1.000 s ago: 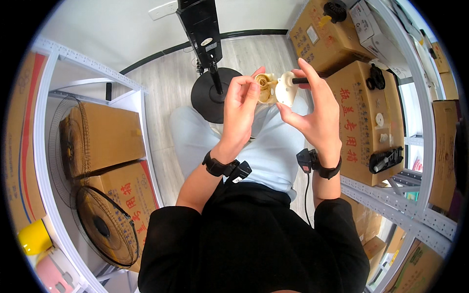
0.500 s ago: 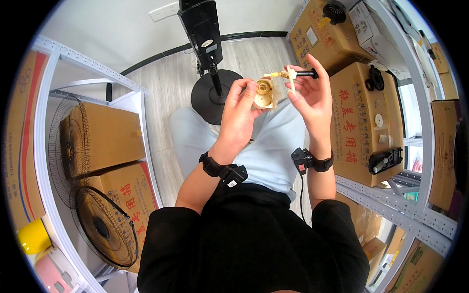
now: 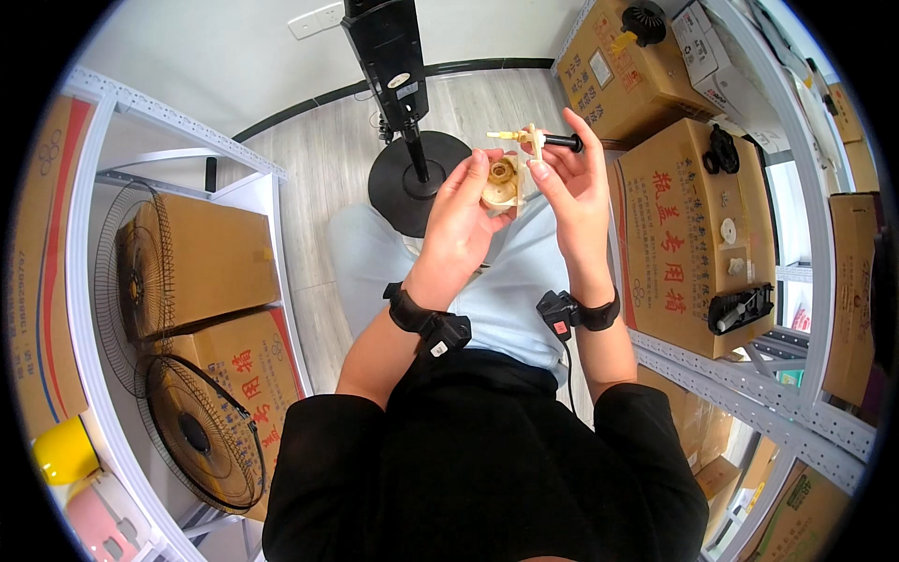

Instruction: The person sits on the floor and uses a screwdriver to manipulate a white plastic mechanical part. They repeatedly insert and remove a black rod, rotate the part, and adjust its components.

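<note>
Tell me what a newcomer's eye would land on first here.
Probably the cream plastic case in the left hand, upper centre, and the cream plate with a black rod in the right hand, beside it. Next come the black stand on its round base, beyond the left hand, and two wire fan covers at the left, by cardboard boxes.

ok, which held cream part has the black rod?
The thin cream piece in the right hand: the black rod sticks out from it. The cream housing in the left hand shows none.
</note>
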The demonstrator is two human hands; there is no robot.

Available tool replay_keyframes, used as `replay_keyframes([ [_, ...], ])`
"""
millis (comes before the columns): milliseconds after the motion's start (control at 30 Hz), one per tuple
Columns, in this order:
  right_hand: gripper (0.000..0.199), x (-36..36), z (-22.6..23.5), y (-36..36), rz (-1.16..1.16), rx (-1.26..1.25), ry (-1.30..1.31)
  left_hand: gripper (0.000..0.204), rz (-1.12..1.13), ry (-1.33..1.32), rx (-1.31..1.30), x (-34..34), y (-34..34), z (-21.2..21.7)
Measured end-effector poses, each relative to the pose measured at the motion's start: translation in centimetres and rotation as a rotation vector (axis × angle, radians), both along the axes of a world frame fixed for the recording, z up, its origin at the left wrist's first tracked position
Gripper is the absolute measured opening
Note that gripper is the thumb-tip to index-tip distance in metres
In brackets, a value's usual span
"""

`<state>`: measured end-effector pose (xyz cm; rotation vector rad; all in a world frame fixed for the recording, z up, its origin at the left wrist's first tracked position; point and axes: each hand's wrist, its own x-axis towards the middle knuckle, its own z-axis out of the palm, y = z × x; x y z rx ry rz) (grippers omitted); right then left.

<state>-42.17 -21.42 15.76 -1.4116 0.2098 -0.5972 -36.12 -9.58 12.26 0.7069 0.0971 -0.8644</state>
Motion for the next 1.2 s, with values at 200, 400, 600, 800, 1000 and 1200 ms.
replay_keyframes([
  [200, 0.070, -0.2, -0.6, 0.6, -0.010, -0.001, 0.005, 0.030, 0.015, 0.078, -0.019, 0.2, -0.3, -0.4],
  [400, 0.068, -0.3, -0.3, 0.6, 0.011, 0.080, 0.035, 0.029, 0.055, 0.070, 0.039, 0.4, -0.7, -0.7],
  [600, 0.064, 0.1, -0.6, 0.1, 0.016, 0.137, 0.051, 0.030, 0.065, 0.002, 0.044, 0.2, -0.4, -0.8],
  [800, 0.057, 0.7, -2.0, -0.4, 0.028, 0.233, 0.081, 0.026, 0.051, -0.175, 0.048, 0.1, 0.2, -0.8],
  [1000, 0.052, 1.0, -3.0, -1.0, 0.116, 0.528, 0.112, 0.021, 0.149, -0.467, 0.071, -0.2, 0.0, -0.4],
  [1200, 0.051, 1.2, -3.7, -1.7, 0.284, 0.713, 0.181, 0.020, 0.053, -0.521, 0.038, 0.5, 0.3, -0.6],
])
